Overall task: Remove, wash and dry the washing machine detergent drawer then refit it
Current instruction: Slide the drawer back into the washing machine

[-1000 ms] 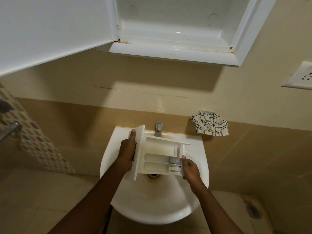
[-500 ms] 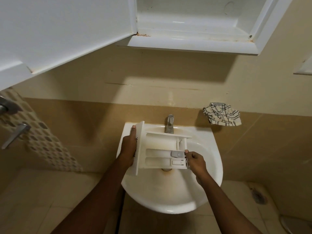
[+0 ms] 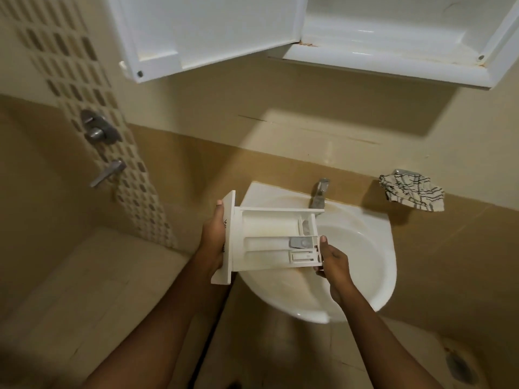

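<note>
I hold the white detergent drawer [image 3: 269, 237] level over the left part of the white wash basin [image 3: 365, 276]. Its compartments face up, with a grey insert near its right end. My left hand [image 3: 214, 234] grips the drawer's front panel at the left. My right hand [image 3: 332, 258] pinches the drawer's right end. The metal tap [image 3: 318, 193] stands shut behind the drawer, and no water runs.
A striped cloth [image 3: 411, 189] hangs on a wall holder right of the basin. An open white cabinet [image 3: 393, 37] and its door [image 3: 202, 32] hang overhead. Shower valve handles [image 3: 98, 130] sit on the left wall. A floor drain [image 3: 460, 369] lies at the lower right.
The view has swung left and the drawer now sits over the basin's left edge instead of its middle. Both hands keep the same hold.
</note>
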